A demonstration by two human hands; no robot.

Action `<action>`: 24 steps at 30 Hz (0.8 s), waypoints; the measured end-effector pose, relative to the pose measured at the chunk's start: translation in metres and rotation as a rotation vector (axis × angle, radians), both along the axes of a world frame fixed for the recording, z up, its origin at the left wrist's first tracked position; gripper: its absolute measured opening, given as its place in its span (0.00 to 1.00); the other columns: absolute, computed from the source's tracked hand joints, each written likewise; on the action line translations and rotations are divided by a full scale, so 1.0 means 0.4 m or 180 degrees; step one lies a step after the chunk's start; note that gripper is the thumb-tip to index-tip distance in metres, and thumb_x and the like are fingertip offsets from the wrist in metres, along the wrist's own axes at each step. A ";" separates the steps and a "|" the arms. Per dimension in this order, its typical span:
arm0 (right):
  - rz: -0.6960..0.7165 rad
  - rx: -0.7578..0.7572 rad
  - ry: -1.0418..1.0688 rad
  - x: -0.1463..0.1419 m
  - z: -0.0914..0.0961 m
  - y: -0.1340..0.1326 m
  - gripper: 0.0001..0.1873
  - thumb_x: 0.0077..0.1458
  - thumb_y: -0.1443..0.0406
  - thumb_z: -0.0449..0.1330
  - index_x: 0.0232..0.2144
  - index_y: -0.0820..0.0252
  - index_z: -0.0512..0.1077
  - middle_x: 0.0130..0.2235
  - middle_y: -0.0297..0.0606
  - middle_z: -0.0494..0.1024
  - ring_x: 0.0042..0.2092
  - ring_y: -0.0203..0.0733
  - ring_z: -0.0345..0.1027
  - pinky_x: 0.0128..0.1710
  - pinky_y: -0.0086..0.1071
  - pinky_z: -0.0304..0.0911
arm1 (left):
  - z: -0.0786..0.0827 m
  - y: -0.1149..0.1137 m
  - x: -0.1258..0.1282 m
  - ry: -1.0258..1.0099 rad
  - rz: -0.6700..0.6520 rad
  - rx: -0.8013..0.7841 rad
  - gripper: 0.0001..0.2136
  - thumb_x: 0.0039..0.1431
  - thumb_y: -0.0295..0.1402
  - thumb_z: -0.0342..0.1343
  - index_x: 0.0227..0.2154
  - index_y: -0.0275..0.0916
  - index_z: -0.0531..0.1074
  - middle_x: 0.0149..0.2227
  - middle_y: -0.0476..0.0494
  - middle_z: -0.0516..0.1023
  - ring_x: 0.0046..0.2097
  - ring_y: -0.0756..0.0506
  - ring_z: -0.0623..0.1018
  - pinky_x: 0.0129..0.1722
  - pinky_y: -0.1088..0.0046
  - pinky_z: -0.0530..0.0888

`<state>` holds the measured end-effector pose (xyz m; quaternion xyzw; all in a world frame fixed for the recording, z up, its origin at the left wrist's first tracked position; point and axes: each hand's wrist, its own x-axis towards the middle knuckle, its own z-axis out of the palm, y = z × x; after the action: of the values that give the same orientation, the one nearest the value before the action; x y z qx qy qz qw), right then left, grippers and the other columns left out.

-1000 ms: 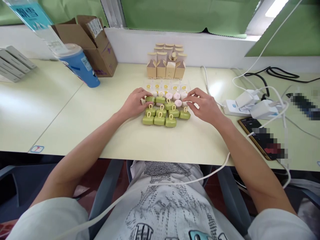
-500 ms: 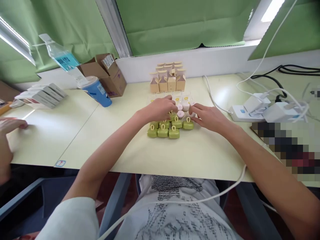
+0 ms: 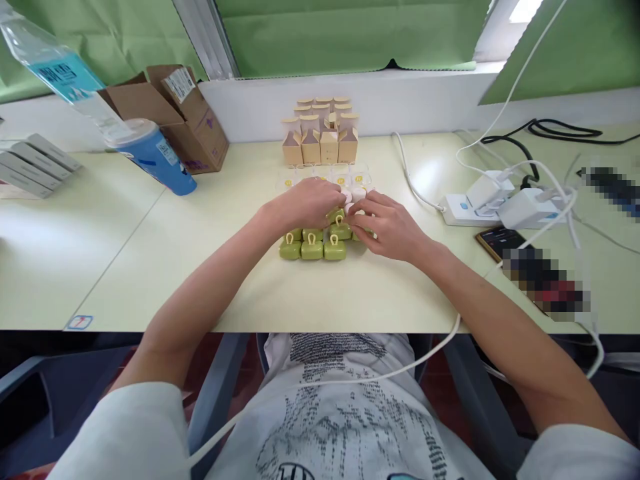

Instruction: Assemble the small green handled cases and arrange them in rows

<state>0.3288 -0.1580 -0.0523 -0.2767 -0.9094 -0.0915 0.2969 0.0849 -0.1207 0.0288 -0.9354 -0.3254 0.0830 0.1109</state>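
My left hand (image 3: 316,201) reaches over the group of small items, its fingers bent together and their tips largely hidden behind its knuckles. My right hand (image 3: 393,227) comes in from the other side, thumb and fingers curled in a pinch at a small pale-pink round piece (image 3: 349,209). The fingertips of both hands almost meet there. More pale-pink pieces (image 3: 359,193) lie just behind. Small olive-green cases with yellow loops (image 3: 312,250) stand in rows in front of and under my hands. Clear plastic trays with yellow marks (image 3: 360,179) lie beyond, partly covered by my left hand.
Several open beige small boxes (image 3: 320,143) stand by the wall. Leftward are a blue cup (image 3: 159,160), a tilted clear bottle (image 3: 67,73), a brown carton (image 3: 195,127) and white boxes (image 3: 37,163). Rightward lie a power strip (image 3: 460,210), cables and a phone (image 3: 503,241).
The view has shifted, and another person's hand at the left is out of sight. My right hand has come closer to my left, its fingers now over the pink pieces.
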 end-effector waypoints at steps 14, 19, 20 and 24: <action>-0.0425 -0.0385 0.0220 0.001 -0.006 0.000 0.30 0.67 0.79 0.55 0.57 0.56 0.89 0.51 0.48 0.90 0.52 0.58 0.77 0.52 0.51 0.77 | -0.081 0.039 -0.162 -0.3604 -0.0289 -0.0594 0.25 0.71 0.45 0.71 0.68 0.49 0.80 0.63 0.34 0.79 0.52 0.40 0.86 0.53 0.59 0.87; -0.0698 -0.0941 -0.0259 0.091 0.022 0.024 0.27 0.62 0.75 0.59 0.57 0.57 0.89 0.56 0.50 0.90 0.57 0.63 0.77 0.57 0.55 0.76 | -0.169 0.052 -0.198 -0.4676 -0.0427 -0.1202 0.30 0.68 0.53 0.75 0.68 0.54 0.76 0.63 0.39 0.82 0.52 0.41 0.88 0.50 0.61 0.90; -0.0713 -0.1043 -0.0362 0.105 0.021 0.029 0.28 0.63 0.73 0.60 0.60 0.56 0.88 0.57 0.50 0.90 0.57 0.63 0.78 0.57 0.55 0.76 | -0.181 0.052 -0.199 -0.4735 -0.0427 -0.1268 0.32 0.67 0.53 0.76 0.69 0.55 0.75 0.62 0.39 0.81 0.52 0.41 0.89 0.50 0.60 0.90; -0.0887 -0.1254 -0.0369 0.122 0.003 0.043 0.24 0.66 0.63 0.65 0.62 0.53 0.85 0.56 0.49 0.89 0.49 0.58 0.81 0.50 0.51 0.77 | -0.194 0.038 -0.192 -0.4710 -0.0334 -0.1533 0.36 0.62 0.56 0.79 0.68 0.53 0.78 0.62 0.38 0.81 0.55 0.36 0.90 0.52 0.55 0.91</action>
<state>0.3774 -0.1410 -0.0510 -0.4462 -0.8782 0.0317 0.1691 0.0082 -0.1053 -0.0488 -0.7599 -0.2431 -0.4996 -0.3374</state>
